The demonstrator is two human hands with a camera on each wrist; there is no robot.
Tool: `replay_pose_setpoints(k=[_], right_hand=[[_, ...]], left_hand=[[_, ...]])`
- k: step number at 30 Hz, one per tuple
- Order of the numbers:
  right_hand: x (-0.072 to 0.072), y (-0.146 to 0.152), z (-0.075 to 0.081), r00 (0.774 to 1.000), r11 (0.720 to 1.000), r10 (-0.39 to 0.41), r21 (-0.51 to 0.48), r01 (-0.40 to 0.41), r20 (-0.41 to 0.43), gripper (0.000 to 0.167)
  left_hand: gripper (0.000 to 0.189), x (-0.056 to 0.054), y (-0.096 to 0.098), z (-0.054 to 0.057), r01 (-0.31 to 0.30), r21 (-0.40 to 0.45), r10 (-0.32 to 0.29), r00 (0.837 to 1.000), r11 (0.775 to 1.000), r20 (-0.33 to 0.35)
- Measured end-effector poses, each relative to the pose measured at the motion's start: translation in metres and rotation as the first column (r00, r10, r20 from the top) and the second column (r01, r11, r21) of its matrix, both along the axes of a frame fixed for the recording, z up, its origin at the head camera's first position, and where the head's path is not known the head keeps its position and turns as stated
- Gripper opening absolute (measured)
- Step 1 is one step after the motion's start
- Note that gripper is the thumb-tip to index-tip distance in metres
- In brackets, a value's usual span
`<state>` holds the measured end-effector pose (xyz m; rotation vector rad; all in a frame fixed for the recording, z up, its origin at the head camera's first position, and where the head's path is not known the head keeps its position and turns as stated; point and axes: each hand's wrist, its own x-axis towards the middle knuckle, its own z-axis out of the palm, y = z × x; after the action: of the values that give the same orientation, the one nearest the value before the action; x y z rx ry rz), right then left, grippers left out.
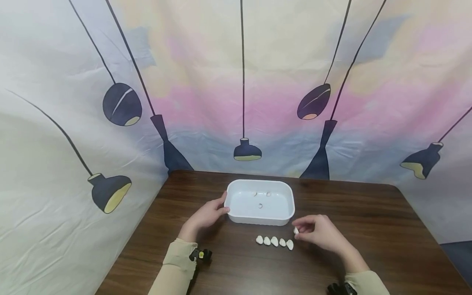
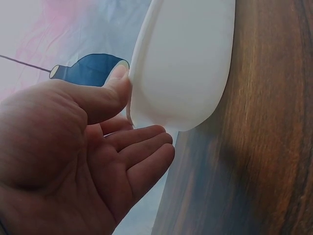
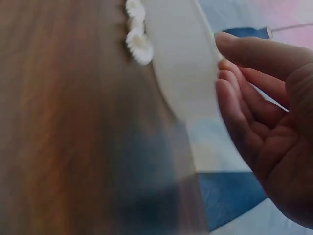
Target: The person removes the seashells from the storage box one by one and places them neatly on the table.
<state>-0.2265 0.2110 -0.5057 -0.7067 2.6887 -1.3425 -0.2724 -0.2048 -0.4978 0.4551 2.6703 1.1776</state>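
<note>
A white plastic tub (image 1: 259,221) stands on the wooden table, three small pale shells (image 1: 260,205) lying on its floor. My left hand (image 1: 210,213) holds the tub's left end; in the left wrist view the thumb (image 2: 117,85) lies along the rim with the fingers by the end wall. Near the tub's front right corner, my right hand (image 1: 321,233) pinches a small white shell (image 1: 296,230) between thumb and fingertips. That shell is hidden in the right wrist view. Several white shells (image 1: 274,241) lie in a row before the tub; ridged edges show on the nearest shell (image 3: 140,47).
The dark wooden table (image 1: 368,229) ends at the back against a hanging cloth (image 1: 206,102) printed with lamps. More of this pale cloth hangs along the left side. Each wrist wears a black strapped camera (image 1: 200,255).
</note>
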Motion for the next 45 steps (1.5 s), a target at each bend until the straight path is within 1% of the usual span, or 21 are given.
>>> replay_pose_setpoints(k=[3, 5, 7, 11, 16, 23, 30, 36, 45], right_hand=[[0.003, 0.008, -0.007, 0.995, 0.997, 0.067, 0.031, -0.069, 0.072, 0.027], [0.004, 0.011, -0.010, 0.990, 0.994, 0.094, 0.046, -0.099, 0.108, 0.026], [0.005, 0.012, -0.013, 0.985, 0.992, 0.103, 0.060, -0.112, 0.140, 0.023], [0.009, 0.011, -0.017, 0.984, 0.991, 0.088, 0.090, -0.103, 0.152, 0.020], [0.012, 0.006, -0.019, 0.986, 0.990, 0.071, 0.108, -0.088, 0.149, 0.019], [0.013, 0.003, -0.018, 0.994, 0.987, 0.064, 0.142, -0.076, 0.090, 0.020], [0.015, -0.003, -0.017, 0.996, 0.981, 0.022, 0.190, -0.039, 0.092, 0.026], [0.017, -0.006, -0.015, 0.996, 0.977, -0.009, 0.214, -0.010, 0.087, 0.027], [0.017, -0.005, -0.016, 0.997, 0.975, -0.016, 0.221, -0.001, 0.078, 0.028]], left_hand=[[0.068, 0.001, -0.001, 0.001, -0.002, 0.010, 0.002, 1.000, 1.000, 0.001], [0.068, 0.001, -0.001, 0.002, 0.000, 0.012, 0.000, 1.000, 1.000, 0.001], [0.067, 0.000, -0.001, 0.002, 0.002, 0.011, -0.002, 1.000, 1.000, 0.000], [0.067, 0.000, 0.001, 0.000, -0.003, 0.005, 0.003, 1.000, 1.000, 0.000], [0.067, 0.000, 0.001, -0.001, -0.012, 0.004, 0.011, 1.000, 1.000, 0.005], [0.067, 0.000, 0.001, -0.002, -0.011, 0.006, 0.011, 1.000, 1.000, 0.003], [0.068, 0.001, 0.001, -0.002, -0.015, 0.003, 0.015, 1.000, 1.000, 0.004], [0.068, 0.001, 0.001, -0.001, -0.015, -0.003, 0.015, 1.000, 1.000, 0.005], [0.067, 0.002, 0.001, 0.000, -0.018, -0.005, 0.018, 1.000, 1.000, 0.011]])
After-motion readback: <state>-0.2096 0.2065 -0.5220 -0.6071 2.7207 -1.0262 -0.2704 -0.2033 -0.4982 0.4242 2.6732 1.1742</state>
